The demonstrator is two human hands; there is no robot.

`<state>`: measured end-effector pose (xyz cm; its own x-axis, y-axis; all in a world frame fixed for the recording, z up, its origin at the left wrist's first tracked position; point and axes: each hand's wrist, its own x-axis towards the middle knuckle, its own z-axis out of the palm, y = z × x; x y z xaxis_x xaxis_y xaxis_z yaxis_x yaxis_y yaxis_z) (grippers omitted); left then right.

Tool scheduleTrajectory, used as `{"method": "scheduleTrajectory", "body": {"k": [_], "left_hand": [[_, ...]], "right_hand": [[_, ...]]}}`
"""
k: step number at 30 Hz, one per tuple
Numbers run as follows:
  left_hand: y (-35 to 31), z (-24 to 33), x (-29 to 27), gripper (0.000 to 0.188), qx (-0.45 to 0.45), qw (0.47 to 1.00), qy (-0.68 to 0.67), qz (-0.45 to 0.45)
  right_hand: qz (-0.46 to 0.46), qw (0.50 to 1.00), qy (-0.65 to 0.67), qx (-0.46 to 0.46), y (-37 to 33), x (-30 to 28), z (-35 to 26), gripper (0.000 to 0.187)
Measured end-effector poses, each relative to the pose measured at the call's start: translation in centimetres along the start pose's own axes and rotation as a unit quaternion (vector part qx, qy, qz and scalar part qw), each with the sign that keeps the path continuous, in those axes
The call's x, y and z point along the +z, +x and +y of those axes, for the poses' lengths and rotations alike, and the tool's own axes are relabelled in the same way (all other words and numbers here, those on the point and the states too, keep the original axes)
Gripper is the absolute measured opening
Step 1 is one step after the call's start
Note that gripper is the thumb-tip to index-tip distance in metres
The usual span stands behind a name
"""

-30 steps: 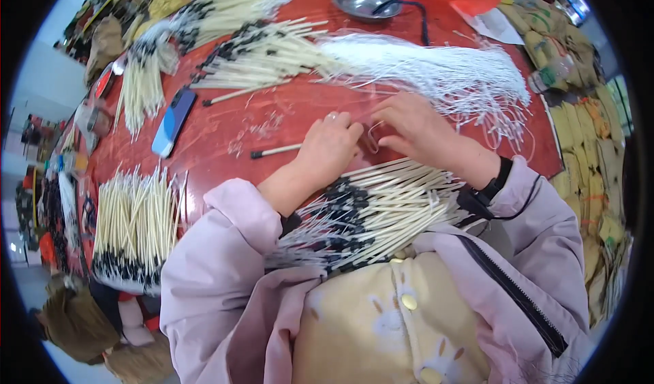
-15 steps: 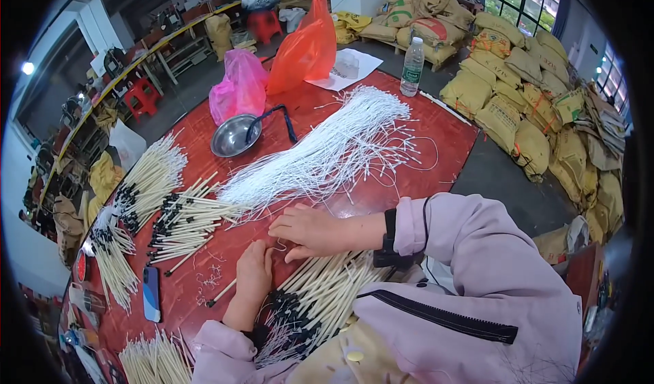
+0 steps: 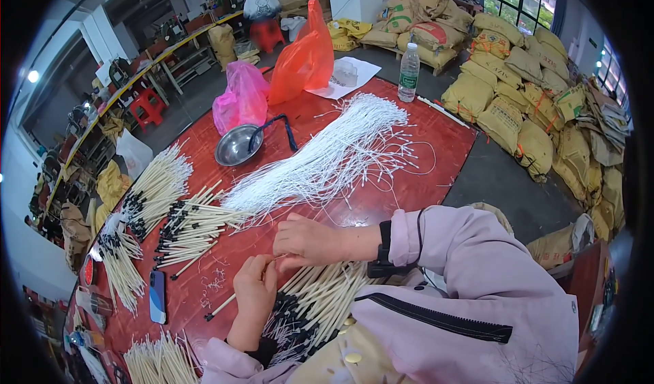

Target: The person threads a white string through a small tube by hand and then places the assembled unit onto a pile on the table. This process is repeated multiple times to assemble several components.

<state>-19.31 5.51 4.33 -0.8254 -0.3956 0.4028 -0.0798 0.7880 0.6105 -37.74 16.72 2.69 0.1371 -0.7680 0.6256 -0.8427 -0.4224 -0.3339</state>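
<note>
My left hand (image 3: 255, 292) is closed in a pinch, with a pale thin stick (image 3: 223, 306) running under it. The stick's black tip points toward the lower left. Facing it, my right hand (image 3: 306, 239) has its fingers closed, thumb and fingertips meeting those of the left. A bit of thin white cord (image 3: 276, 256) shows between the fingertips; most of it is hidden. Below the hands lies a pile of pale sticks (image 3: 334, 288) with black ends and thin cords. Beyond them stretches a large bundle of white cords (image 3: 327, 152).
Bundles of black-ended sticks (image 3: 194, 227) lie at the left, near a phone (image 3: 157, 297). A metal bowl (image 3: 238, 145), pink bag (image 3: 238, 98), orange bag (image 3: 303, 64) and water bottle (image 3: 409, 74) stand along the red table's (image 3: 443, 159) far side. Stacked sacks (image 3: 501, 121) fill the right.
My hands have drawn closer together, the right fingers curling in to meet the left. The white cord loop seen between them is now mostly hidden. The view has shifted slightly.
</note>
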Motion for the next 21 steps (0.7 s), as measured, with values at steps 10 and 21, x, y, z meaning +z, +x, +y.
{"method": "scheduleTrajectory", "body": {"k": [10,21], "left_hand": [[-1.0,1.0,-0.7,0.005,-0.011,1.000,-0.001,0.014],[-1.9,2.2,-1.4,0.007,-0.041,0.999,-0.002,0.010]], "right_hand": [[0.017,1.000,0.015,-0.001,0.5,0.3,-0.7,0.022],[0.006,0.997,0.077,-0.001,-0.8,1.0,-1.3,0.013]]}}
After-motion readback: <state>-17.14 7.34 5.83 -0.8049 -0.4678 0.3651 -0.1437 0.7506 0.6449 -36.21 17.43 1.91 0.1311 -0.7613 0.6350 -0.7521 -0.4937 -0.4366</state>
